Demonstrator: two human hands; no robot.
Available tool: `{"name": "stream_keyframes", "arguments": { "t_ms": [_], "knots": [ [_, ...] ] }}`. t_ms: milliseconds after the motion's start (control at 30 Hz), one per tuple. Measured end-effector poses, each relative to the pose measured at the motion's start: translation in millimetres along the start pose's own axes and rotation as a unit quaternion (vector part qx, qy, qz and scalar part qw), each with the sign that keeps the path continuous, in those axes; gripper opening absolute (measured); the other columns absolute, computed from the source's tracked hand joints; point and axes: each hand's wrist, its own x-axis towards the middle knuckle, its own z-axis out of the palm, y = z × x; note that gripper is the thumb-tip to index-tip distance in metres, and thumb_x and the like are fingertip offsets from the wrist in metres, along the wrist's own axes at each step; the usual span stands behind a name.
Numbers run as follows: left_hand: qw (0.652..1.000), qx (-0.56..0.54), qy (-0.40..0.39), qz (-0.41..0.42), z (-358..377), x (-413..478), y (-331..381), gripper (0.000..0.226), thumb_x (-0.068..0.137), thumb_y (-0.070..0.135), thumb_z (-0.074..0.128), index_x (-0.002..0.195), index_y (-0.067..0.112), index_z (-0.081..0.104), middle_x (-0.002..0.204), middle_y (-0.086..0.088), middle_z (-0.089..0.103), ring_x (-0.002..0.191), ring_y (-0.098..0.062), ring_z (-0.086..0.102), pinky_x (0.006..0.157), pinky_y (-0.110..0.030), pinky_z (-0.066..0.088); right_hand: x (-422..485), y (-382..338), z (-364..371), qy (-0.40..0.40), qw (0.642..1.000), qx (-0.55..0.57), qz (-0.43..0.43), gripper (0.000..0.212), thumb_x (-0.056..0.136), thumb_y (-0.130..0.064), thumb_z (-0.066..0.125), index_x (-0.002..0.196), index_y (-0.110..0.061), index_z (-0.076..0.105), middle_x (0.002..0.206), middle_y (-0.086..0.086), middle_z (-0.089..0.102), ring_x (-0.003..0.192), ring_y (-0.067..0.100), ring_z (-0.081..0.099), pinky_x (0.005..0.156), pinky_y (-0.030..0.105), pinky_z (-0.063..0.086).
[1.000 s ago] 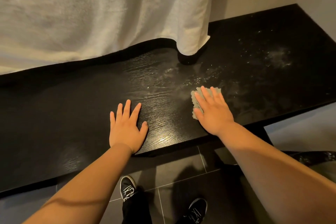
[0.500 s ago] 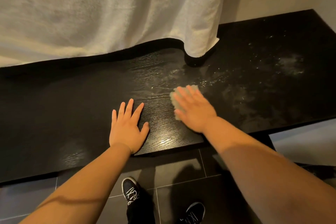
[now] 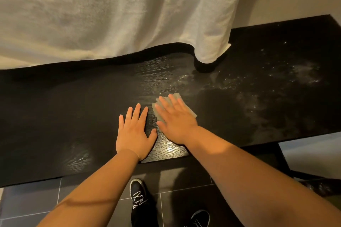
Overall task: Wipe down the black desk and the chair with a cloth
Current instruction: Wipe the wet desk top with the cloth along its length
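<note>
Cloth (image 3: 176, 96) is being swept left across bench (image 3: 55, 107) under flat-open R hand (image 3: 177, 121), twd flat, empty L hand (image 3: 133, 132); dust (image 3: 304, 72) upper right is being left unwiped.

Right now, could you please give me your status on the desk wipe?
Left hand flat on black desk. Right hand presses cloth flat. Dust unwiped at right; white fabric hangs at back edge.

Count at the black desk (image 3: 73, 107): five kinds
One desk, one pale cloth (image 3: 177, 95), two hands, namely left hand (image 3: 132, 132) and right hand (image 3: 177, 121), two black shoes, left shoe (image 3: 137, 192) and right shoe (image 3: 200, 217), one white hanging fabric (image 3: 110, 14).
</note>
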Motion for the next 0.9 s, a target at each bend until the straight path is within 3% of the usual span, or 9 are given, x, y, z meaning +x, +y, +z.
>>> {"name": "stream_keyframes", "arguments": {
  "t_ms": [100,267,367,533,633,700,800,900],
  "knots": [
    [1.000,0.002,0.001,-0.031,-1.6,-0.6,1.6,0.086,0.094,0.069,0.022,0.169,0.027,0.012,0.178,-0.001,0.001,0.164,-0.025,-0.005,0.130,-0.058,-0.003,21.2,27.7,-8.8,0.010,1.000,-0.017,-0.005,0.068,0.108,-0.053,0.020,0.167,-0.024,0.001,0.175,0.003,-0.004,0.159,0.033,-0.012,0.128,0.050,-0.010],
    [0.998,-0.018,-0.003,-0.060,-2.9,-1.4,1.4,0.082,0.096,0.069,0.021,0.169,0.033,0.009,0.178,0.001,-0.001,0.164,-0.027,-0.006,0.129,-0.064,-0.003,-0.5,82.8,-8.8,0.026,0.989,-0.007,0.147,0.067,0.109,-0.049,0.016,0.167,-0.020,0.001,0.175,0.004,-0.004,0.159,0.035,-0.009,0.129,0.049,-0.009],
    [0.998,-0.024,-0.003,-0.062,-3.4,0.4,0.7,0.082,0.096,0.070,0.019,0.169,0.034,0.009,0.178,0.002,-0.003,0.164,-0.026,-0.007,0.129,-0.063,-0.001,-4.9,80.2,-13.1,0.042,0.979,-0.005,0.198,0.067,0.108,-0.048,0.018,0.166,-0.019,0.004,0.174,0.008,0.002,0.158,0.041,-0.002,0.128,0.053,-0.007],
    [0.994,-0.028,0.004,-0.105,-3.9,3.3,2.4,0.085,0.096,0.070,0.015,0.170,0.029,0.008,0.178,-0.003,-0.003,0.163,-0.029,-0.009,0.130,-0.060,-0.005,17.5,0.1,-9.7,0.034,0.999,0.015,-0.013,0.067,0.102,-0.050,0.021,0.162,-0.020,0.023,0.171,0.010,0.017,0.157,0.042,0.007,0.127,0.057,0.003],
    [0.991,-0.045,0.008,-0.123,-2.3,4.2,1.7,0.080,0.100,0.066,0.015,0.170,0.029,0.010,0.178,-0.002,-0.003,0.163,-0.028,-0.008,0.130,-0.059,-0.005,49.3,-22.5,-5.7,0.005,0.999,0.000,-0.048,0.067,0.106,-0.050,0.018,0.167,-0.023,0.011,0.175,0.003,0.001,0.160,0.033,-0.010,0.128,0.052,-0.007],
    [0.991,-0.046,0.007,-0.123,-1.0,4.9,0.7,0.078,0.100,0.064,0.020,0.170,0.029,0.010,0.178,-0.002,-0.003,0.163,-0.028,-0.007,0.130,-0.059,-0.002,68.3,-10.7,-11.8,0.005,0.999,-0.017,-0.042,0.065,0.109,-0.048,0.020,0.167,-0.023,0.007,0.175,0.003,-0.002,0.159,0.033,-0.011,0.128,0.051,-0.008],
    [0.992,-0.047,0.008,-0.120,-0.5,5.3,0.0,0.079,0.098,0.064,0.017,0.169,0.030,0.011,0.178,-0.002,-0.002,0.163,-0.028,-0.006,0.131,-0.057,-0.001,78.1,37.3,-27.2,0.038,0.998,-0.039,0.039,0.062,0.108,-0.042,0.022,0.165,-0.019,0.014,0.173,0.012,0.010,0.157,0.041,0.004,0.128,0.054,0.001],
    [0.992,-0.040,0.006,-0.118,-1.0,4.8,0.6,0.080,0.098,0.064,0.015,0.170,0.030,0.010,0.178,-0.002,-0.003,0.163,-0.029,-0.007,0.131,-0.057,-0.001,60.5,95.4,-31.0,0.037,0.986,-0.028,0.161,0.064,0.108,-0.042,0.020,0.166,-0.016,0.009,0.173,0.013,0.008,0.156,0.043,0.008,0.128,0.056,0.002]
  ]
}}
